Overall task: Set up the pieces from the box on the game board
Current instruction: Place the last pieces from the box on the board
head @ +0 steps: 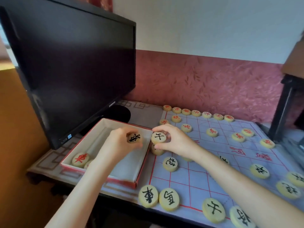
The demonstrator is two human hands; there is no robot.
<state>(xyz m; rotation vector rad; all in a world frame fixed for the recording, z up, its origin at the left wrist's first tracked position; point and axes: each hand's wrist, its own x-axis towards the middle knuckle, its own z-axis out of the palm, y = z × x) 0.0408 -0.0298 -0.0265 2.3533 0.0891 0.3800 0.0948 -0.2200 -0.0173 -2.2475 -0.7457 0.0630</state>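
The left forearm (79,191) and right forearm (238,183) are bare along their whole visible length, slim and smooth. The left hand (120,143) and right hand (176,139) are bare as well, with slender fingers (162,127).

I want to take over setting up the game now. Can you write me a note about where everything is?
Left hand: holds a black piece over the box.
Right hand: pinches a second black piece at the left edge of the board.
Done: red row along the far side, many black pieces on the near side.
Left: place both held pieces, then the red piece in the box; another beside it is half hidden.
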